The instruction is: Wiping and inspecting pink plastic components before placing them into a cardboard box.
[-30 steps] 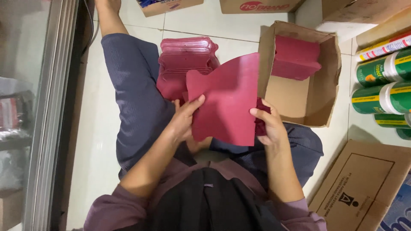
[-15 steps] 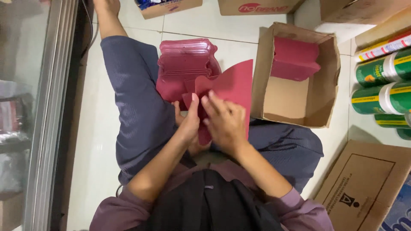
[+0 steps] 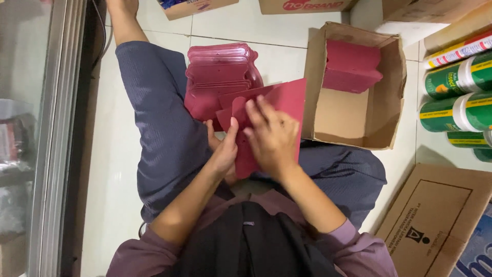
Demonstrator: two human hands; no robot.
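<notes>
A dark red card sheet (image 3: 287,102) rests over the person's lap, partly folded. The right hand (image 3: 274,136) lies flat on top of it, fingers spread and pressing (not gripping). The left hand (image 3: 225,151) grasps its left edge, thumb on the face. Just beyond, touching it, sits a stack of folded red pieces (image 3: 220,72) on the floor; an open cardboard box (image 3: 359,120) stands to the right.

White tiled floor (image 3: 246,25) lay underfoot (grout lines showing), a metal sliding-door track (image 3: 56,133) ran along the left, brightly lit.
</notes>
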